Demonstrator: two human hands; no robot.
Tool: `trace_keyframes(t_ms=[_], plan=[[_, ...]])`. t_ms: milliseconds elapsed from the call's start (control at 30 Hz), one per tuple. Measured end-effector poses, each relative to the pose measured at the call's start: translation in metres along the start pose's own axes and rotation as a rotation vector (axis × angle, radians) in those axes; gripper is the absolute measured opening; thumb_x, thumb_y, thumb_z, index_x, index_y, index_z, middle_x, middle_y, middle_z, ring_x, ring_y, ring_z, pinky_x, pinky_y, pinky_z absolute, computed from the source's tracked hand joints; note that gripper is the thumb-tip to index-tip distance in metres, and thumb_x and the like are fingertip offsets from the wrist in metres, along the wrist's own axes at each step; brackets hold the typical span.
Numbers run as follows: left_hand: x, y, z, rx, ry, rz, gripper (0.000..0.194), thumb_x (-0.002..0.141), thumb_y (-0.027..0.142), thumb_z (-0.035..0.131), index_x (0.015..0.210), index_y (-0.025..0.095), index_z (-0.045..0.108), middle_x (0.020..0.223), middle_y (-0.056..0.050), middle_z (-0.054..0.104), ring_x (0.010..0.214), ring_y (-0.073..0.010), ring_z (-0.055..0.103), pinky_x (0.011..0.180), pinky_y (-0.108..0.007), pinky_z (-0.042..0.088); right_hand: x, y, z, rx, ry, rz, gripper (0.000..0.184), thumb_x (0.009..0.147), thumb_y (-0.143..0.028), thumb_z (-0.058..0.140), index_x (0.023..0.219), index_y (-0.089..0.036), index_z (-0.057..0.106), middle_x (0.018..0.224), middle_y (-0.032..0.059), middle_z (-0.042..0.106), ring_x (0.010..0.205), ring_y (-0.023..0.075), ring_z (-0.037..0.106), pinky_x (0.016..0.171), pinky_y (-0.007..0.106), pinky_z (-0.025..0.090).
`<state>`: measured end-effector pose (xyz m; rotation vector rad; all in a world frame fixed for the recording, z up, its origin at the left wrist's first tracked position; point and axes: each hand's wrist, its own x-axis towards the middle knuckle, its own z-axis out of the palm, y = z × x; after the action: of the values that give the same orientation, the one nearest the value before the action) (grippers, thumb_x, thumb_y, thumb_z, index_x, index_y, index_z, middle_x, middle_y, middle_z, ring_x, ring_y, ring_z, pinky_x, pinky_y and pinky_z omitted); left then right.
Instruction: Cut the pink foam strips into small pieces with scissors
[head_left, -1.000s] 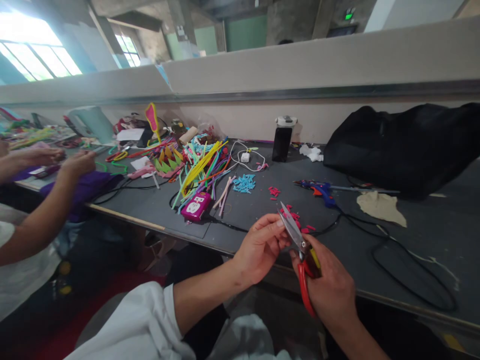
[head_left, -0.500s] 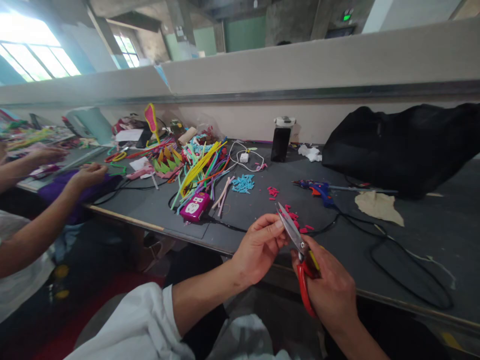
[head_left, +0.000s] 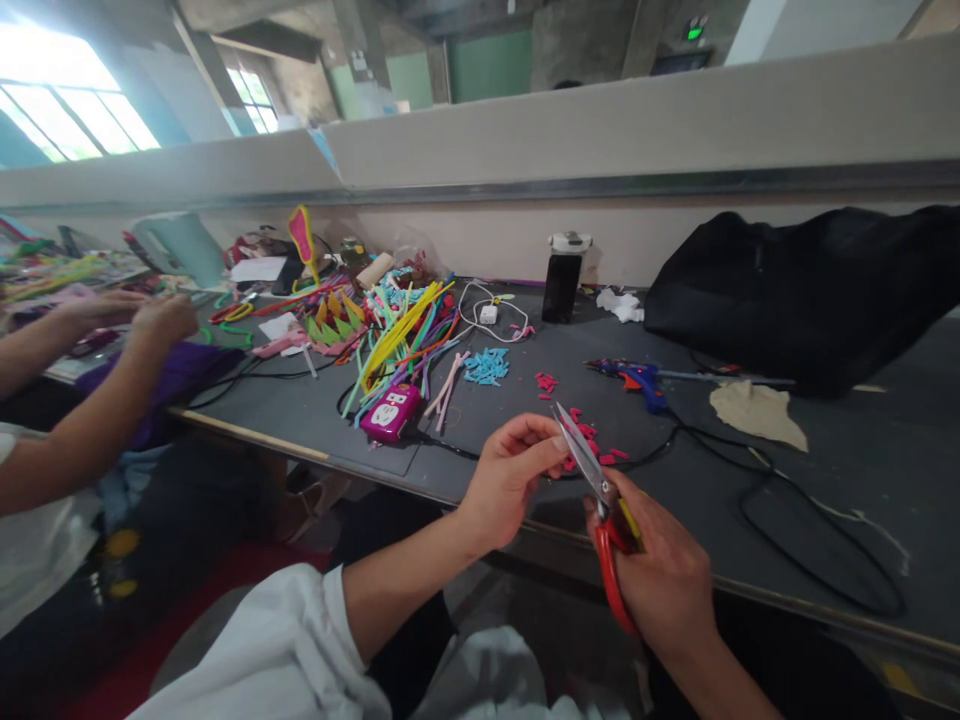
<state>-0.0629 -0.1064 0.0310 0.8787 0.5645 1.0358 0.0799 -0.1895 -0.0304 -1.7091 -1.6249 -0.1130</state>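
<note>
My right hand (head_left: 664, 565) is wrapped round the red handles of a pair of scissors (head_left: 589, 455), whose blades point up and to the left, slightly parted. Thumb and fingers of my left hand (head_left: 506, 480) are pinched together beside the blades; whatever is in the pinch is too small or hidden to make out. Just behind the blades, small pinkish-red cut pieces (head_left: 613, 458) lie on the dark table (head_left: 840, 500). A smaller group of red pieces (head_left: 547, 382) lies farther back, with a heap of blue cut pieces (head_left: 486, 367) to its left.
A blue glue gun (head_left: 643, 388) with a black cord lies at right, near a beige scrap (head_left: 759, 413) and a black bag (head_left: 795, 300). A purple power socket (head_left: 391, 413) and colourful fuzzy stems (head_left: 405, 335) are at left. A phone (head_left: 561, 288) stands behind. Another person's hands (head_left: 161, 318) work far left.
My left hand has shifted slightly up, its fingers still pinched near the blades. The scissors are almost still. At far left, the other person's hands have come closer together.
</note>
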Motion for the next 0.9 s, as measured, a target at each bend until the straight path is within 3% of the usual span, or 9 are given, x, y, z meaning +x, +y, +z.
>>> trace_keyframes(t_ms=[167, 333, 900], plan=[[0.0018, -0.0001, -0.0047, 0.083, -0.003, 0.071, 0.015, 0.073, 0.025, 0.075, 0.075, 0.014, 0.065, 0.064, 0.001, 0.062, 0.055, -0.0081, 0.052, 0.056, -0.022, 0.040, 0.0005, -0.0038, -0.0011, 0.010, -0.007, -0.003, 0.033, 0.090, -0.035, 0.053, 0.118, -0.019, 0.063, 0.097, 0.0041, 0.074, 0.079, 0.0164, 0.070, 0.071, 0.025, 0.053], [0.0008, -0.0013, -0.0041, 0.050, 0.010, 0.069, 0.013, 0.073, 0.022, 0.074, 0.073, 0.013, 0.065, 0.063, 0.001, 0.063, 0.054, -0.0080, 0.053, 0.054, -0.021, 0.042, 0.0014, -0.0030, 0.0023, -0.035, 0.048, -0.032, 0.034, 0.090, -0.037, 0.054, 0.117, -0.020, 0.063, 0.101, 0.0049, 0.073, 0.081, 0.0165, 0.069, 0.072, 0.025, 0.053], [-0.0029, -0.0069, 0.0009, 0.014, 0.017, 0.063, 0.009, 0.072, 0.019, 0.074, 0.072, 0.013, 0.067, 0.061, 0.001, 0.063, 0.053, -0.0075, 0.053, 0.054, -0.020, 0.042, 0.0010, -0.0010, 0.0023, 0.000, 0.046, -0.046, 0.034, 0.087, -0.029, 0.054, 0.119, -0.020, 0.061, 0.103, 0.0044, 0.072, 0.086, 0.0176, 0.069, 0.076, 0.027, 0.054]])
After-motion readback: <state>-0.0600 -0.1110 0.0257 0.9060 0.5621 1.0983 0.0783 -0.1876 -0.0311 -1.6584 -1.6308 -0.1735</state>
